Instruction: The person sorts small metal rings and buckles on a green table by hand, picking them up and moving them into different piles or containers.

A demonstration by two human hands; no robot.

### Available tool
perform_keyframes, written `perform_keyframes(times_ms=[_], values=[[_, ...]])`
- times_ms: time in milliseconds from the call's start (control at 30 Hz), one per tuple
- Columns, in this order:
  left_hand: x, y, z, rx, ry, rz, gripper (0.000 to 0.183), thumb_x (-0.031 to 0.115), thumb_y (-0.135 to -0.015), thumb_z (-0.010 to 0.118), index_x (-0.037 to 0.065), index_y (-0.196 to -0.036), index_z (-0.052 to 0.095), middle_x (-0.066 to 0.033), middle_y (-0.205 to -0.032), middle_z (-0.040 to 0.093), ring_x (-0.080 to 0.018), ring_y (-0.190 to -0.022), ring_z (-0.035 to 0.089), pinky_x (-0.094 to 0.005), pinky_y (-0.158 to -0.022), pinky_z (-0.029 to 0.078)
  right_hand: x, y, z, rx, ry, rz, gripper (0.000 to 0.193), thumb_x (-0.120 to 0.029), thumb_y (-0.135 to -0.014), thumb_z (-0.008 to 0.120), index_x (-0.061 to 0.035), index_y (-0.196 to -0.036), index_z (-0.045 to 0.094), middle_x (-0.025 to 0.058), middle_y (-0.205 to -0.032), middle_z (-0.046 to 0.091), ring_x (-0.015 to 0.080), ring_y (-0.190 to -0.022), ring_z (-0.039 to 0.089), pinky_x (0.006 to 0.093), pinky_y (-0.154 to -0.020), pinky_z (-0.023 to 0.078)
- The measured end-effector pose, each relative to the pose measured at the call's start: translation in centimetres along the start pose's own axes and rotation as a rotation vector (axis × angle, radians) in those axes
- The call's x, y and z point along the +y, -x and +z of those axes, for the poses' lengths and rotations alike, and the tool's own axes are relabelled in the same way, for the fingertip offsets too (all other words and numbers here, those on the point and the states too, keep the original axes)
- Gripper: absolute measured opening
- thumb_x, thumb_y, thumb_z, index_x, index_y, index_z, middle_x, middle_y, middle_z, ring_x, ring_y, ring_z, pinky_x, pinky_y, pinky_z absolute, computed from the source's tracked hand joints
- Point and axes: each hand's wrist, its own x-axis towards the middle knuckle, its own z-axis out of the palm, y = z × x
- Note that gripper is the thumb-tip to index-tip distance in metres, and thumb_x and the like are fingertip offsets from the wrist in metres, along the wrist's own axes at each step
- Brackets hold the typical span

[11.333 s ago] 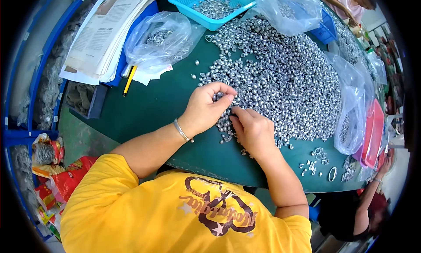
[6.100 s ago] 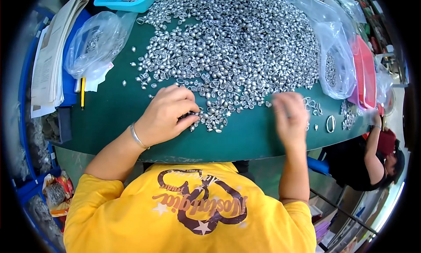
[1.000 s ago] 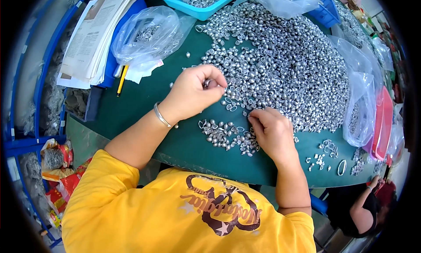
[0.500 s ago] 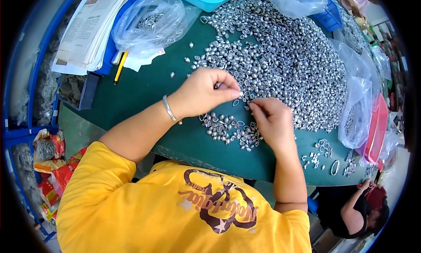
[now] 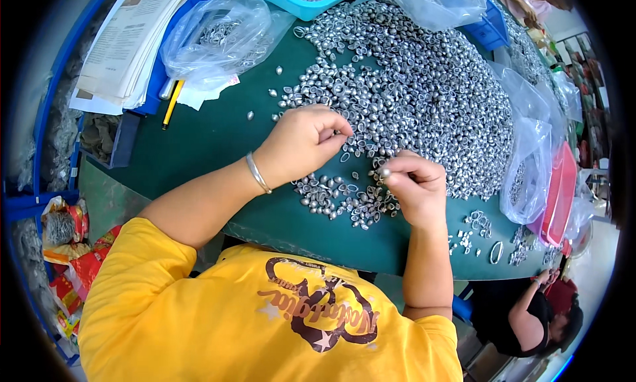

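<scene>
A big heap of small silver-grey oval metal pieces [image 5: 437, 97], some domed and some like open rings, covers the green table [image 5: 192, 143]. My left hand [image 5: 298, 142], with a silver bangle [image 5: 257, 172] on its wrist, is at the heap's near left edge. Its thumb and fingertips are pressed together; whatever lies between them is hidden. Between thumb and forefinger, my right hand [image 5: 420, 188] pinches a domed oval metal piece [image 5: 385, 173]. A smaller pile of similar pieces [image 5: 324, 195] lies between my hands, nearer to me.
Papers [image 5: 126, 47], a yellow pen [image 5: 173, 105] and a clear bag [image 5: 222, 37] lie at the left. A turquoise basket [image 5: 308, 9] stands at the back. On the right are a pink basket [image 5: 560, 193] and loose rings [image 5: 478, 223]. Another person [image 5: 530, 322] sits at lower right.
My right hand has turned and drawn slightly back toward me, and the domed piece now shows at its fingertips. My left hand has shifted slightly left. The whole view has moved a little.
</scene>
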Motion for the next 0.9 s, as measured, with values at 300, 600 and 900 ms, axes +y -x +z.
perform_keyframes(times_ms=[300,600,900], values=[[0.1,0.0,1.4,0.008,-0.437,0.317,0.009,0.01,-0.072,0.065,0.006,-0.08,0.062,-0.0073,-0.074,0.053,-0.0252,-0.067,0.057,-0.0336,-0.058,0.047,-1.6,-1.1,0.0,0.238,0.43,0.308,0.008,-0.006,-0.077,0.063,0.0019,-0.08,0.064,0.0027,-0.064,0.059,0.0078,-0.055,0.05,0.0208,-0.049,0.039],[-0.5,0.0,1.2,0.081,-0.279,0.313,0.005,0.007,-0.075,0.063,0.004,-0.079,0.062,-0.0067,-0.07,0.054,-0.0217,-0.063,0.056,-0.031,-0.056,0.046,0.2,-2.0,1.7,0.068,1.188,-0.046,0.006,-0.011,-0.077,0.059,-0.0066,-0.079,0.063,0.0096,-0.073,0.059,0.0298,-0.065,0.058,0.0383,-0.059,0.048],[1.1,0.2,-0.7,-0.339,1.191,-0.573,0.014,0.014,-0.085,0.06,0.002,-0.092,0.058,0.0044,-0.064,0.048,-0.0017,-0.049,0.034,-0.0162,-0.042,0.025,-1.2,-0.7,0.1,0.082,-0.119,0.264,0.008,0.001,-0.08,0.059,0.0023,-0.088,0.062,0.0009,-0.069,0.055,0.0041,-0.057,0.045,0.0161,-0.05,0.035]])
